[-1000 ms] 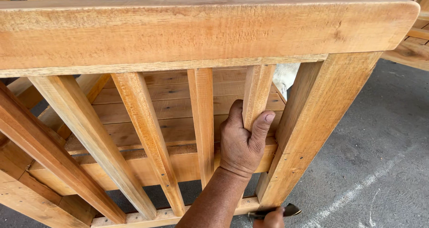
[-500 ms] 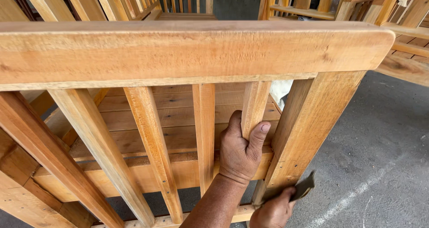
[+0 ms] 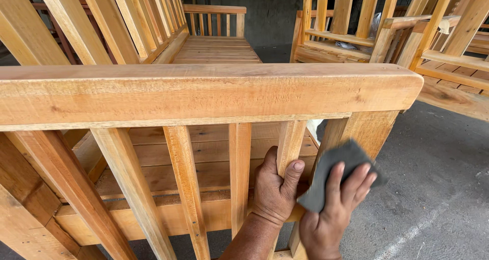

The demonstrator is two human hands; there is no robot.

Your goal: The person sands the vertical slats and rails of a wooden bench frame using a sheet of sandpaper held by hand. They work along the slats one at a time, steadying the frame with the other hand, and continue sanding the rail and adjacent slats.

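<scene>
Fingers (image 3: 265, 181) of my left hand (image 3: 275, 191) wrap a flat, pale wooden slat (image 3: 289, 143) under the rough-sawn top rail (image 3: 204, 94). I see my right hand (image 3: 331, 214) pinching a dark grey, gritty sandpaper sheet (image 3: 331, 171) against the square corner post (image 3: 359, 132).

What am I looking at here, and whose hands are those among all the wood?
The picture comes from a camera worn on a person's head, looking down at that person's own two bare hands. In front stands an unfinished wooden bench, seen from its end: a thick top rail over upright slats. The left hand grips one slat. The right hand holds a dark grey sheet, probably sandpaper, against the corner post. Behind stand more bare wooden benches of the same kind. The grey concrete floor shows on the right.
</scene>
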